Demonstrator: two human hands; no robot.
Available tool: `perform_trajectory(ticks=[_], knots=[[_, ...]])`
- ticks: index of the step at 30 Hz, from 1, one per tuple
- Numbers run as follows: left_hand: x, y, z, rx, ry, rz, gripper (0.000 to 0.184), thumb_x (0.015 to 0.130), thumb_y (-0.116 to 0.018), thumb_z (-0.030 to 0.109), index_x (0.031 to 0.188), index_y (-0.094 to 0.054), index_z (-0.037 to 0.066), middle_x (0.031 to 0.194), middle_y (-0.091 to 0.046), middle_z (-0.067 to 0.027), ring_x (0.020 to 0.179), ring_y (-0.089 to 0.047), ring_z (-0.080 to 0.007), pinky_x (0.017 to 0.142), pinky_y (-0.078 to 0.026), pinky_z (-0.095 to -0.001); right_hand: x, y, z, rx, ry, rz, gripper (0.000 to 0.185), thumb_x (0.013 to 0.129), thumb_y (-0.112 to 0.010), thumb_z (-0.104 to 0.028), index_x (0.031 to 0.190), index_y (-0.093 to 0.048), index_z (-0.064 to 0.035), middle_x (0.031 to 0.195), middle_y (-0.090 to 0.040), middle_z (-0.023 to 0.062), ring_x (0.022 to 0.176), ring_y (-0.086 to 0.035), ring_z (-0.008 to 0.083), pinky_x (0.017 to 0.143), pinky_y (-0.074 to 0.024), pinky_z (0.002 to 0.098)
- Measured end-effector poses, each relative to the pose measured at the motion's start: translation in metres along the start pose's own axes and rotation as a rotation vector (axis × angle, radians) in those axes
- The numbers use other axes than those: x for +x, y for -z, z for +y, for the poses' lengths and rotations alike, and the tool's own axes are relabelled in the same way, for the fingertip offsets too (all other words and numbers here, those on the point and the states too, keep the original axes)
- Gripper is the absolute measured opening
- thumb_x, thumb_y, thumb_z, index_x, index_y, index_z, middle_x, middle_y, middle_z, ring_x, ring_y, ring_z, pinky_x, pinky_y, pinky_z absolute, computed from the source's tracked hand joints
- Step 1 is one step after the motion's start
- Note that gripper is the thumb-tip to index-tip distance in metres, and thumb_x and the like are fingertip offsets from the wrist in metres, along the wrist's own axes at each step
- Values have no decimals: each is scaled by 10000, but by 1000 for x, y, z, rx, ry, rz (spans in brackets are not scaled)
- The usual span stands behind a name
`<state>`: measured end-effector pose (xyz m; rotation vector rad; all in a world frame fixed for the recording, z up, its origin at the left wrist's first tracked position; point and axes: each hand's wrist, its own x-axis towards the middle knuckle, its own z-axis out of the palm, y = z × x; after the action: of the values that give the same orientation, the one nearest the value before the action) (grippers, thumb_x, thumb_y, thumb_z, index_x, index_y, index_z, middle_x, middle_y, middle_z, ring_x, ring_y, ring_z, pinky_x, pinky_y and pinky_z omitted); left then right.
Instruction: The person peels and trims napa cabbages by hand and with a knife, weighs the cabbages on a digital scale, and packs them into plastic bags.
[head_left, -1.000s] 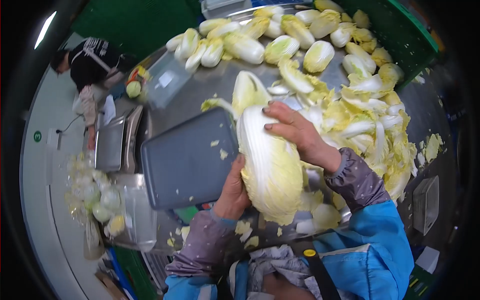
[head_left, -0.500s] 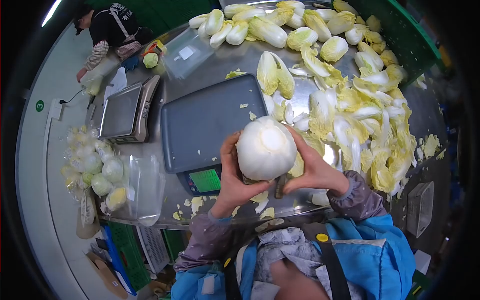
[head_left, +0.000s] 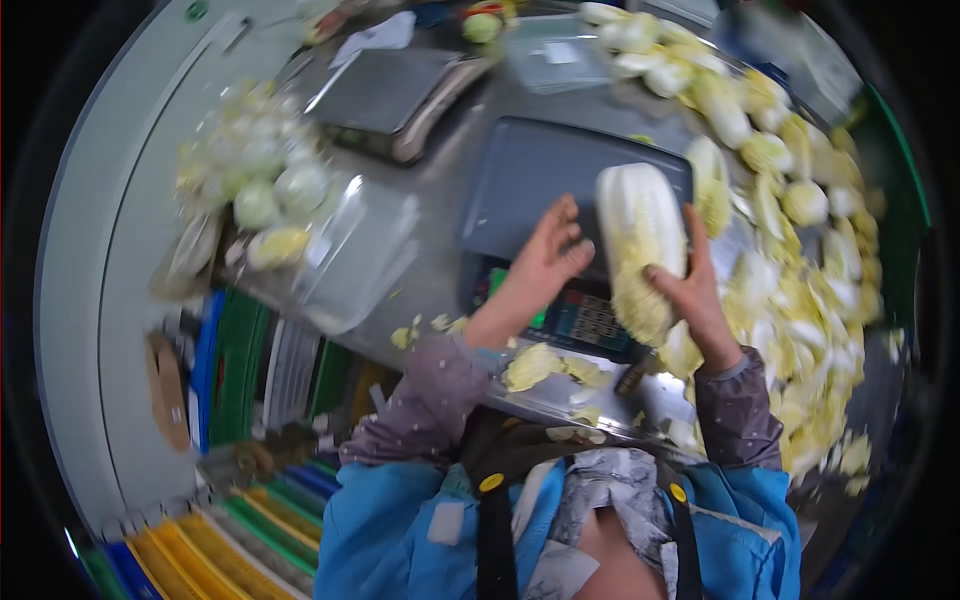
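A napa cabbage (head_left: 640, 235), white at the far end and yellow toward me, is gripped along its right side by my right hand (head_left: 700, 295). It hangs over the right part of a grey scale tray (head_left: 530, 170). My left hand (head_left: 540, 265) is off the cabbage, fingers apart and holding nothing, above the near edge of that tray. Below it the scale's keypad (head_left: 595, 320) shows, with the green display mostly hidden by the hand. Loose yellow leaves (head_left: 535, 367) lie just in front of the scale. Near them is a dark handle (head_left: 630, 378), its tool not clear.
Many trimmed leaves (head_left: 790, 370) are heaped on the right, with whole napa cabbages (head_left: 720, 105) behind. Clear plastic bags (head_left: 358, 255) lie at left, beside bagged cabbages (head_left: 255, 180). A second scale (head_left: 395, 90) stands at the back left. A green crate wall (head_left: 900, 170) borders the far right.
My view has swung left. The cabbage has turned from base-on to lengthwise and sits in my right hand alone; my left hand has let go and moved left.
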<state>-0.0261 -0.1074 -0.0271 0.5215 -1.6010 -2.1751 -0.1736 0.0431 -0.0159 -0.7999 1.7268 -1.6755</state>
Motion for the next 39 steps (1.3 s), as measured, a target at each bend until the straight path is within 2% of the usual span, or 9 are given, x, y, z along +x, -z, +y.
perform_trajectory(ticks=[5, 7, 9, 12, 25, 29, 36, 37, 39], knots=[[0, 181, -23, 655, -78, 544, 352, 881, -528, 211, 1162, -546, -1, 1067, -619, -101, 976, -575, -161, 869, -430, -273, 40, 6, 22, -450, 27, -10, 918, 684, -724, -172, 1388, -157, -13, 1185, -497, 243, 1056, -543, 277, 886, -435, 328], [-17, 252, -32, 1077, 112, 653, 299, 792, -568, 131, 1064, -600, 9, 1071, -603, -183, 1012, -576, -302, 851, -451, -343, 40, 10, 24, -689, 99, -12, 886, 720, -706, -310, 1381, -204, 0, 1258, -451, 244, 1164, -468, 300, 948, -382, 334], [-46, 328, -61, 1480, -70, 502, 306, 734, -598, 129, 1026, -604, 36, 961, -615, -163, 931, -572, -340, 836, -440, -410, 35, 15, 17, -718, 45, 31, 847, 742, -681, -332, 1379, -223, -10, 1255, -455, 240, 1149, -478, 298, 930, -394, 337], [-76, 352, -65, 1711, 210, 194, 438, 693, -635, 129, 1101, -512, 31, 1020, -569, -195, 961, -536, -374, 818, -424, -449, 20, 28, 4, -567, -18, 135, 663, 820, -604, -361, 1349, -327, -72, 1228, -488, 201, 1001, -555, 250, 845, -431, 353], [-105, 395, -49, 1338, 251, 522, 178, 846, -483, 151, 901, -563, 1, 822, -597, -184, 779, -562, -356, 690, -422, -429, -22, 46, 0, -407, -80, 222, 509, 845, -585, -246, 1282, -411, -49, 1265, -460, 131, 999, -526, 206, 828, -448, 338], [-90, 388, 23, 1489, -170, 641, 199, 884, -452, 146, 916, -588, 5, 711, -561, -85, 626, -523, -153, 586, -412, -280, -10, 17, 1, -482, -47, 121, 729, 741, -681, -250, 1332, -322, -18, 1301, -413, 180, 1114, -474, 255, 912, -418, 345], [-30, 203, 151, 956, -309, 713, 259, 903, -481, 164, 1066, -575, -14, 689, -480, 1, 560, -397, -86, 511, -319, -239, 11, 3, 22, -859, 234, 100, 859, 685, -705, -282, 1361, -256, 0, 1297, -416, 211, 1178, -449, 279, 954, -393, 339], [-17, 183, 152, 982, -426, 649, 252, 916, -474, 176, 1071, -584, 11, 638, -399, 70, 504, -322, -18, 443, -250, -191, 11, 8, 15, -395, 3, 93, 798, 714, -667, -248, 1362, -265, -12, 1282, -429, 191, 1156, -467, 259, 939, -405, 328], [14, 149, 132, 1345, -791, 495, 253, 893, -482, 135, 1114, -558, 38, 702, -572, -21, 594, -530, -141, 510, -399, -284, 0, 21, -1, 285, -269, 92, 637, 796, -549, -156, 1366, -288, -47, 1251, -455, 138, 1104, -505, 207, 902, -434, 300]])
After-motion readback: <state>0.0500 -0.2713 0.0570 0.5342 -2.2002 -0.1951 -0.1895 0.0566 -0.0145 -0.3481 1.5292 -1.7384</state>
